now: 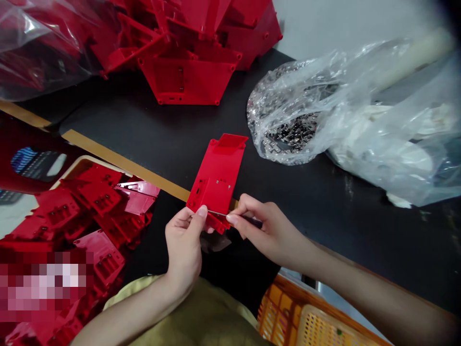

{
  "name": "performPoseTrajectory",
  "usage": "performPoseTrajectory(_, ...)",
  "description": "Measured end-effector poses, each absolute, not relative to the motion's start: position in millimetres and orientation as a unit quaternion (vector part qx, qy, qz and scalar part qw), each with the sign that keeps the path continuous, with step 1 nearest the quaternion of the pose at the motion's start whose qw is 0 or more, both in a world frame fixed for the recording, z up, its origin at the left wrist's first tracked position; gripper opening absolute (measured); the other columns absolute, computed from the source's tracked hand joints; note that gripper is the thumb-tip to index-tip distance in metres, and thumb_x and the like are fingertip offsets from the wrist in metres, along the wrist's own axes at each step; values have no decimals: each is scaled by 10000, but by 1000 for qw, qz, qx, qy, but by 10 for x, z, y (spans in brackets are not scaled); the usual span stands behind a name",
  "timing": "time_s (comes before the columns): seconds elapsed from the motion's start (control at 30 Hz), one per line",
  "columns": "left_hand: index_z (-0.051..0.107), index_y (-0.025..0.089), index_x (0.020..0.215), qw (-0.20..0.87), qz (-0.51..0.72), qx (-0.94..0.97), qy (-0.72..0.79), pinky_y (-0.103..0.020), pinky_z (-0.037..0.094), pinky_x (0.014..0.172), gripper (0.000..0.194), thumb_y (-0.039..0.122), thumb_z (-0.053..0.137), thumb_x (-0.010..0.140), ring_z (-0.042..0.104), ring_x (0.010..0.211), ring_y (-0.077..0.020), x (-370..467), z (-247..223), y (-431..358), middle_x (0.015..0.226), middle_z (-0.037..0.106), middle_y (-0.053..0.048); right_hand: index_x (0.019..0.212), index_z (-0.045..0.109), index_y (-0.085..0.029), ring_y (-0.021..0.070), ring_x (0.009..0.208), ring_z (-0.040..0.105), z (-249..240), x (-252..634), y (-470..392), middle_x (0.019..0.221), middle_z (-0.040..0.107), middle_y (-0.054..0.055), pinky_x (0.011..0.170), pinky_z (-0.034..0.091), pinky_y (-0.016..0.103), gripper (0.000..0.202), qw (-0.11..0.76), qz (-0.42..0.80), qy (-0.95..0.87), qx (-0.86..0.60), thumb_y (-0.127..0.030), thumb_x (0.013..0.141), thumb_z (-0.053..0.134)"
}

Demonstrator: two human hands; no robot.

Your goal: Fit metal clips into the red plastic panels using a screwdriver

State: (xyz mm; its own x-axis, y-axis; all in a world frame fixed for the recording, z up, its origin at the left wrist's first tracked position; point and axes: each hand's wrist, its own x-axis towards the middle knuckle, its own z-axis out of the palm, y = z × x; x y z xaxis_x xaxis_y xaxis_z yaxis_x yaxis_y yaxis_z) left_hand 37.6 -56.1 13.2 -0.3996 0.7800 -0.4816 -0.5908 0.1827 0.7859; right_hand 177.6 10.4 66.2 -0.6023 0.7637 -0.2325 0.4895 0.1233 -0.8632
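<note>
A red plastic casing (224,166) with small slots and metal bits on its face is held over the table's near edge. My left hand (188,240) pinches its lower left corner between thumb and fingers. In my right hand (264,228) is a thin tool with a dark handle (254,222), its slim metal shaft lying across the casing's lower edge toward my left thumb. The tool's tip is too small to make out, and its exact kind does not show. My right fingertips are close to the casing's lower right corner.
Red casings (194,79) are piled at the back of the black table (144,125). On the right, a clear plastic bag (288,139) holds many small metal pieces. More red casings (104,202) fill a container at lower left. An orange plastic basket (284,307) stands at lower right.
</note>
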Motion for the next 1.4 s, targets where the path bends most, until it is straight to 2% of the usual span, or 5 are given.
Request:
performPoseTrajectory(0.27,559,147,524,509,626,79,586,-142,380,477,293,269,709,744,473,454,-52,435,231,-508,481,570,35,716,434,-197,58,444,311,687,1753,194,502,418,-80,429,215,190,270,34,681,-544,-489,-385,876,544)
performPoseTrajectory(0.73,727,127,767,631,584,25,510,-171,561,652,425,448,888,540,653,576,-76,271,282,-591,661,716,-10,749,445,-198,35,409,209,702,1950,279,504,394,-91,396,135,195,344,159,708,-502,-470,-503,847,570)
performPoseTrajectory(0.9,668,144,650,647,588,11,485,-144,553,626,348,389,898,558,645,563,-62,257,193,-632,599,691,18,795,537,-184,51,444,287,704,1920,233,544,431,-70,413,207,207,246,189,647,-570,-470,-421,850,570)
performPoseTrajectory(1.1,687,158,706,670,585,2,457,-140,553,620,304,381,872,617,637,568,-53,252,118,-673,628,695,30,872,674,-189,112,678,570,566,1929,172,799,656,20,612,437,239,154,245,553,-644,-468,-331,838,626)
performPoseTrajectory(1.4,704,171,662,658,600,3,455,-127,549,658,256,356,874,618,660,589,-55,236,128,-658,635,706,26,927,670,-194,87,636,591,530,2031,112,801,687,5,576,443,203,88,236,426,-761,-428,-236,869,619)
